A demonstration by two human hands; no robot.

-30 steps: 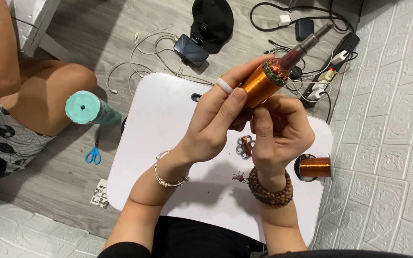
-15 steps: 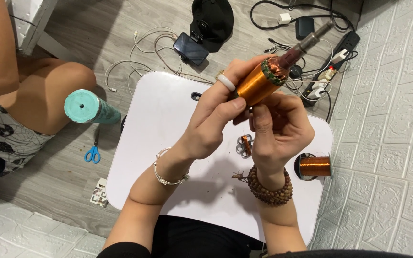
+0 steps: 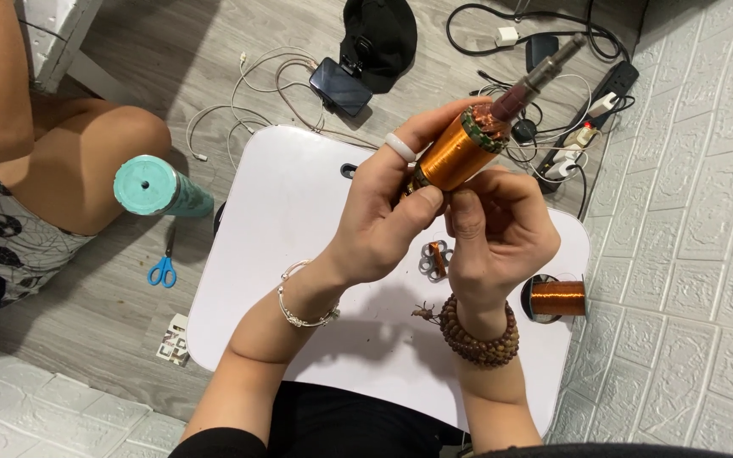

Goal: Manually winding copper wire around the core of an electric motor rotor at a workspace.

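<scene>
Both forearms rise from the person's lap and meet above the small white table (image 3: 282, 220), wrists bent inward, holding a copper-wound motor rotor (image 3: 460, 151) up between them with its dark shaft tilted up and away. The left hand (image 3: 383, 225) wraps the winding from the side, fingers curled over the top and thumb pressed at its lower end. The right hand (image 3: 495, 233) pinches that same lower end from below, and beneath both grips a spool of copper wire (image 3: 556, 298) lies on the table's far edge.
</scene>
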